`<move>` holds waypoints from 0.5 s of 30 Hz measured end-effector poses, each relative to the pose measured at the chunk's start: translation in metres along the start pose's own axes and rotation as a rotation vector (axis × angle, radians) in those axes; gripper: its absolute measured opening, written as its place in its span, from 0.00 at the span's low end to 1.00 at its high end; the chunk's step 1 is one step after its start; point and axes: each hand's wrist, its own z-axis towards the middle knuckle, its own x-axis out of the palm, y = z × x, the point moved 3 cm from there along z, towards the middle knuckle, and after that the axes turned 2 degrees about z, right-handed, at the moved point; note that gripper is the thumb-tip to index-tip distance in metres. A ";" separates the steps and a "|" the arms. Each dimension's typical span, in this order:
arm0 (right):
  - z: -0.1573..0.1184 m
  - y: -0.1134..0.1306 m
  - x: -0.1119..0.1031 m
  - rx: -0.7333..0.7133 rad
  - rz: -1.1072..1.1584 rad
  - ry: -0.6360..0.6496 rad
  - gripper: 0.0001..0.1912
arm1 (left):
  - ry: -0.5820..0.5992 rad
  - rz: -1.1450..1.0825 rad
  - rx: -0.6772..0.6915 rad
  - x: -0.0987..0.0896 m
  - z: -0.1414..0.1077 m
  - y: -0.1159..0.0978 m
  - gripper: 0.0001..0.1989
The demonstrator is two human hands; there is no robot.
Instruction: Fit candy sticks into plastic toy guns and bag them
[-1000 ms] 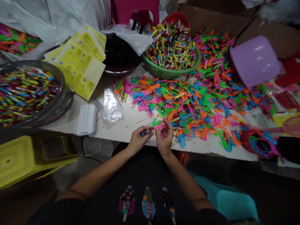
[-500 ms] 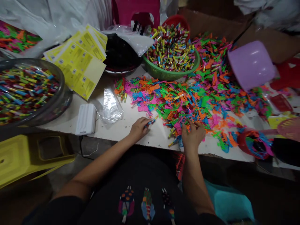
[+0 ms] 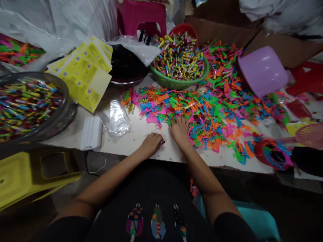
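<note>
My left hand (image 3: 151,145) rests on the white table top near its front edge. Its fingers are closed around a small colourful tube (image 3: 163,142), of which only a red end shows. To its right, my right hand (image 3: 179,131) reaches into the left part of a pile of small flat plastic pieces (image 3: 202,111) in pink, orange, green and blue. The fingers of that hand are slightly apart and touch the pile; their tips are partly hidden among the pieces.
A green basket (image 3: 176,83) of small tubes stands behind the pile. Left are a large clear tub (image 3: 66,94) of tubes, yellow label sheets (image 3: 85,80), clear plastic bags (image 3: 118,117) and a white box-shaped device (image 3: 91,133). Right are a purple tub (image 3: 263,70) and a red cup (image 3: 261,153).
My right hand has moved left and away from me, to the pile's left part. Tubes near the pile's front edge are gone. The tube in my left hand is now mostly covered.
</note>
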 end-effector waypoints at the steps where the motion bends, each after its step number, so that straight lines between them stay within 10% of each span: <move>1: 0.003 0.007 0.004 -0.017 -0.021 0.013 0.13 | -0.044 -0.169 -0.108 -0.003 -0.007 0.005 0.07; 6: 0.008 0.032 0.012 -0.075 0.142 0.117 0.11 | -0.238 -1.116 -0.652 -0.005 -0.034 0.025 0.15; 12: -0.006 0.025 0.001 0.223 0.888 0.056 0.15 | -0.338 -1.594 -0.799 -0.002 -0.028 0.026 0.18; 15: -0.026 0.031 -0.015 0.031 1.041 0.015 0.12 | -0.163 -1.768 -0.857 -0.001 -0.022 0.020 0.15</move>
